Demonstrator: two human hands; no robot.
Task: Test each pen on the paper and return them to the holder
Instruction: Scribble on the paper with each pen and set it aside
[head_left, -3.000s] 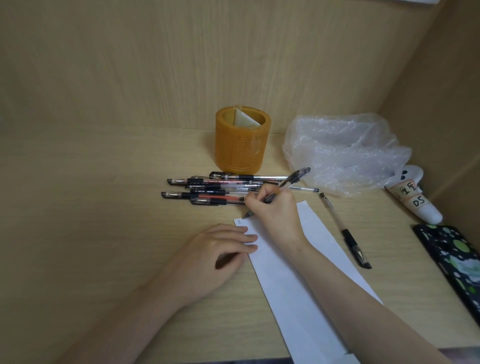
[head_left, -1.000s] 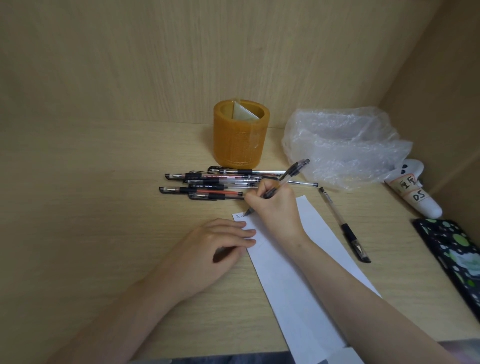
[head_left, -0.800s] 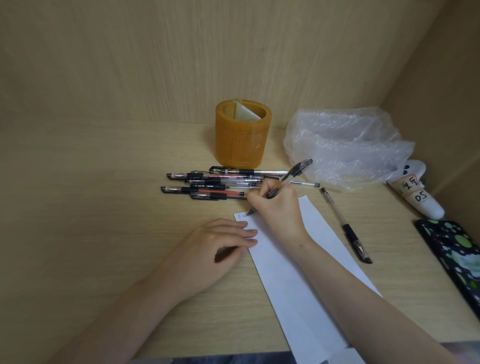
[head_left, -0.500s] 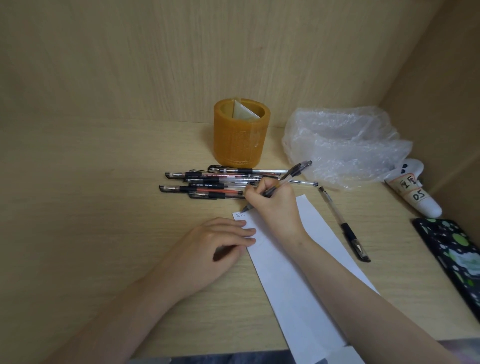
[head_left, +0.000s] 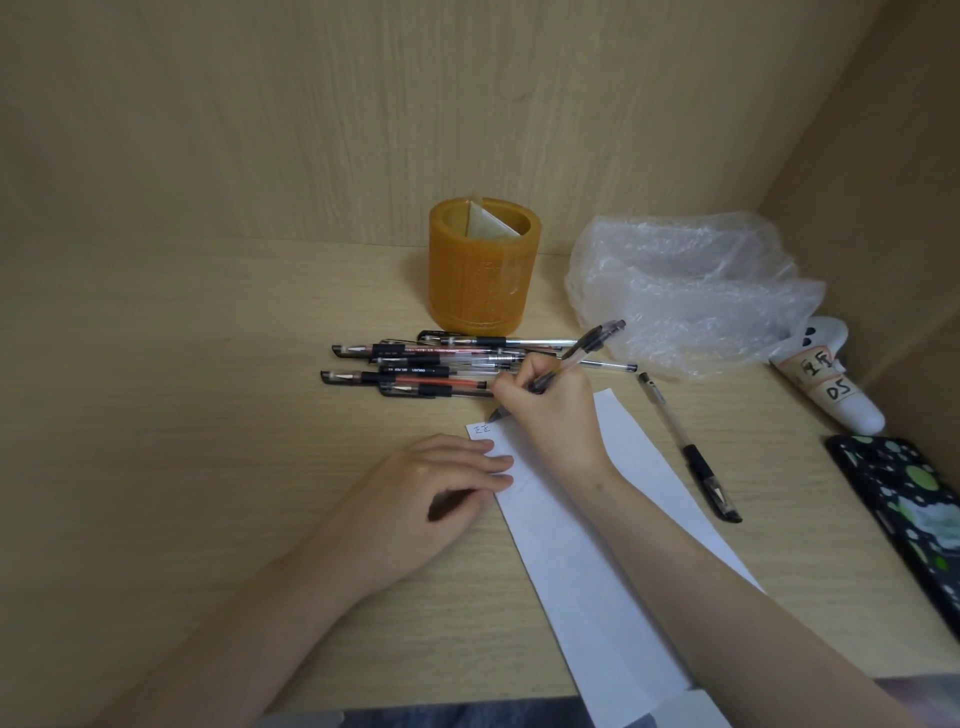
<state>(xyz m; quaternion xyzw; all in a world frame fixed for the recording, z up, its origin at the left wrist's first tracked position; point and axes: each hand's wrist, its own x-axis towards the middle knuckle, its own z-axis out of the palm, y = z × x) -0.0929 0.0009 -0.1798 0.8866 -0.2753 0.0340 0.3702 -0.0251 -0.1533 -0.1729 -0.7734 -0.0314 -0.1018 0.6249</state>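
Pen (head_left: 587, 345) is marking the top corner of the paper (head_left: 592, 613), right hand (head_left: 553, 418) fingers (head_left: 514, 384) pinching it, left hand (head_left: 426, 493) lying relaxed on the paper's edge; next the pen is likely going upright into the holder (head_left: 483, 270).

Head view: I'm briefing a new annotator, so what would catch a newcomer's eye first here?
The right hand grips a pen, tip at the top corner of the white paper strip, whose edge the left hand rests on. Behind lies a pile of pens before the orange holder, a crumpled plastic bag to its right.
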